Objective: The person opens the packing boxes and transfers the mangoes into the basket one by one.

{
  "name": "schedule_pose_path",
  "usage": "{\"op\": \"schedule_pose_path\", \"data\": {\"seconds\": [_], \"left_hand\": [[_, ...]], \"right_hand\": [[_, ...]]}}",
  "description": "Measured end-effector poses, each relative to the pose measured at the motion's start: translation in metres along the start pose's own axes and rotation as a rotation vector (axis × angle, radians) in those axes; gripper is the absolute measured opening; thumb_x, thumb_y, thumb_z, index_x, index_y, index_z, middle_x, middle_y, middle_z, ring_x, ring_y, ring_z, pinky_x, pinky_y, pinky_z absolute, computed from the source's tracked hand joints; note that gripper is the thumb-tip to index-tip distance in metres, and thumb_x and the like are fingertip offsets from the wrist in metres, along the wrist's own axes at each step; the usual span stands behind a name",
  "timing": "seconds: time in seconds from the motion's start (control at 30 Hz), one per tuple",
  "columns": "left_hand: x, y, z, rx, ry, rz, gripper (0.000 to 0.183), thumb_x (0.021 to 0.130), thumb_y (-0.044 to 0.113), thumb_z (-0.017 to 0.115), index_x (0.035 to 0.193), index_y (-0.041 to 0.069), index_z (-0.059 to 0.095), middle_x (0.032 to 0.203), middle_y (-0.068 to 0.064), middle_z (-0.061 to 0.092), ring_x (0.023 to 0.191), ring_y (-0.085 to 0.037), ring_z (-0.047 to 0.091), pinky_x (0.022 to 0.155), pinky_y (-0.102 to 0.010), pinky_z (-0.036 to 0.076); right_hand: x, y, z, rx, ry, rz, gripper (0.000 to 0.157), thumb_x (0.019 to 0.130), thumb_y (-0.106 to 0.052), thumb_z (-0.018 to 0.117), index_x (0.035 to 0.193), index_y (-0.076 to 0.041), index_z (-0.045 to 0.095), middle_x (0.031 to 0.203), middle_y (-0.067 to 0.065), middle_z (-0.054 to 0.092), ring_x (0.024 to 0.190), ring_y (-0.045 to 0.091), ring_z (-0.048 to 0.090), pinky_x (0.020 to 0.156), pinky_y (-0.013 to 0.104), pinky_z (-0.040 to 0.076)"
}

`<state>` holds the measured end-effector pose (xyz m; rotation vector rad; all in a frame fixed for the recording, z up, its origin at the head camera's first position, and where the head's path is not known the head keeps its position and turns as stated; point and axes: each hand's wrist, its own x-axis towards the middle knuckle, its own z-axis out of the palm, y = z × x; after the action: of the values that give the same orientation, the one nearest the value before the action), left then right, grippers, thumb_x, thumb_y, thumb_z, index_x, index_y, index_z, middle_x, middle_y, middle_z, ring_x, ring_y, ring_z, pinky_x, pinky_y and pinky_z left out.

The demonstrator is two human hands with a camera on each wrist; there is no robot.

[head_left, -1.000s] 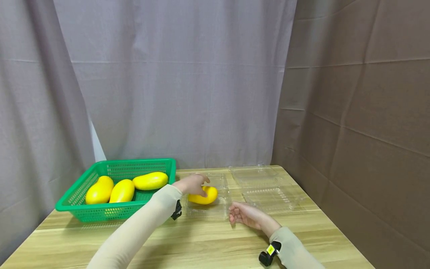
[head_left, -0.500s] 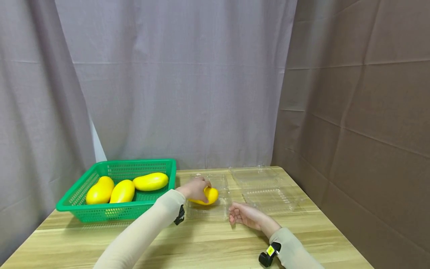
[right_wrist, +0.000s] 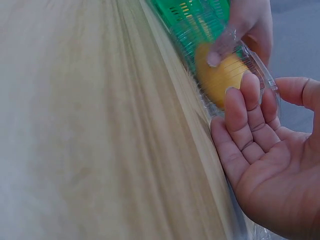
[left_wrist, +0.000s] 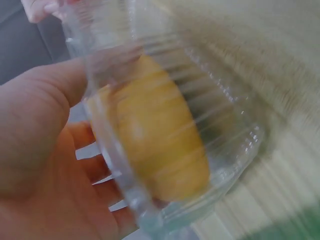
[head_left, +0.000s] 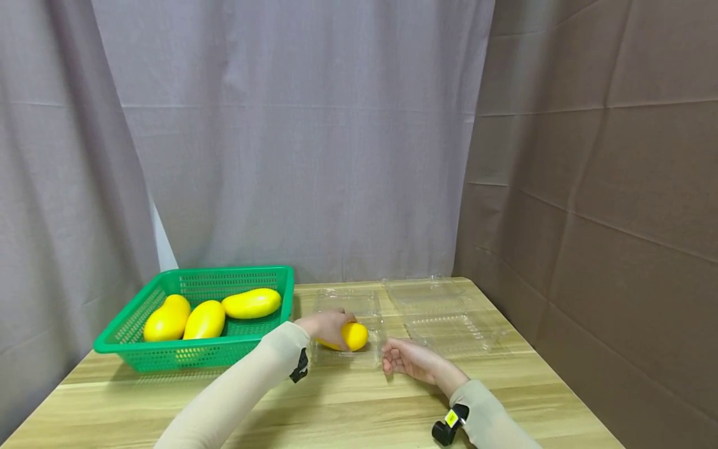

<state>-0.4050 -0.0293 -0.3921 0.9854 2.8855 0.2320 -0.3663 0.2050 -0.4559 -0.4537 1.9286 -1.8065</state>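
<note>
A yellow mango point(head_left: 356, 336) sits low inside a clear plastic clamshell box point(head_left: 350, 360). My left hand point(head_left: 328, 327) grips the mango from above; in the left wrist view its fingers are partly seen through the clear wall. My right hand point(head_left: 412, 358) stays at the box's right edge. There, in the right wrist view, thumb and index finger point(right_wrist: 270, 106) pinch the rim while the other fingers are loosely curled. The box's lid point(head_left: 348, 302) lies open toward the back.
Left of the box stands a green basket point(head_left: 193, 272) holding yellow mangoes point(head_left: 251, 304). A second clear clamshell box point(head_left: 449, 333) lies open at the right. The wooden table point(head_left: 336, 418) ends before grey curtains point(head_left: 291, 143).
My left hand has closed its fingers round the mango. The mango has shifted slightly toward the near side of the box and turned. The right hand has stayed in place.
</note>
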Motion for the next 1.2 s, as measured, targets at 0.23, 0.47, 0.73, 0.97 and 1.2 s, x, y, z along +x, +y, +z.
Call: {"op": "schedule_pose_path", "data": {"seconds": [0.23, 0.47, 0.73, 0.97, 1.2], "left_hand": [[0.0, 0.003, 0.01, 0.014, -0.024, 0.014, 0.071, 0.068, 0.041, 0.078, 0.13, 0.019, 0.051, 0.11, 0.001, 0.059, 0.098, -0.015, 0.055, 0.085, -0.034, 0.044], [0.001, 0.002, 0.01, -0.028, -0.016, 0.025, 0.072, 0.066, 0.039, 0.081, 0.128, 0.018, 0.052, 0.107, 0.004, 0.06, 0.093, -0.012, 0.054, 0.084, -0.032, 0.044], [0.001, 0.0, 0.002, -0.107, -0.021, 0.057, 0.062, 0.068, 0.029, 0.08, 0.123, 0.016, 0.054, 0.102, 0.008, 0.059, 0.087, -0.009, 0.054, 0.08, -0.03, 0.044], [0.003, -0.001, -0.016, -0.14, -0.004, 0.053, 0.069, 0.067, 0.031, 0.082, 0.127, 0.015, 0.051, 0.109, 0.005, 0.059, 0.094, -0.011, 0.054, 0.084, -0.033, 0.043], [-0.001, -0.002, -0.046, -0.098, 0.025, 0.064, 0.07, 0.068, 0.03, 0.08, 0.129, 0.016, 0.05, 0.112, 0.004, 0.059, 0.096, -0.013, 0.054, 0.085, -0.034, 0.043]], "right_hand": [[-0.001, 0.001, 0.0, 0.006, 0.009, -0.001, 0.018, 0.09, -0.02, 0.045, 0.088, -0.005, 0.054, 0.074, 0.004, 0.06, 0.07, 0.016, 0.056, 0.075, 0.03, 0.048], [-0.001, 0.002, 0.0, -0.002, 0.009, -0.004, 0.016, 0.089, -0.019, 0.046, 0.086, -0.006, 0.054, 0.073, 0.004, 0.06, 0.069, 0.016, 0.056, 0.074, 0.03, 0.048], [-0.002, 0.001, 0.001, 0.0, -0.006, -0.017, 0.017, 0.092, -0.019, 0.042, 0.088, -0.006, 0.052, 0.073, 0.003, 0.06, 0.07, 0.015, 0.055, 0.073, 0.028, 0.048], [-0.002, -0.002, 0.001, 0.004, 0.001, -0.011, 0.015, 0.089, -0.019, 0.046, 0.086, -0.007, 0.053, 0.073, 0.003, 0.06, 0.069, 0.015, 0.055, 0.073, 0.029, 0.048], [-0.002, -0.002, 0.002, 0.011, 0.002, -0.014, 0.016, 0.088, -0.019, 0.048, 0.088, -0.004, 0.053, 0.074, 0.004, 0.06, 0.069, 0.016, 0.056, 0.074, 0.03, 0.048]]}}
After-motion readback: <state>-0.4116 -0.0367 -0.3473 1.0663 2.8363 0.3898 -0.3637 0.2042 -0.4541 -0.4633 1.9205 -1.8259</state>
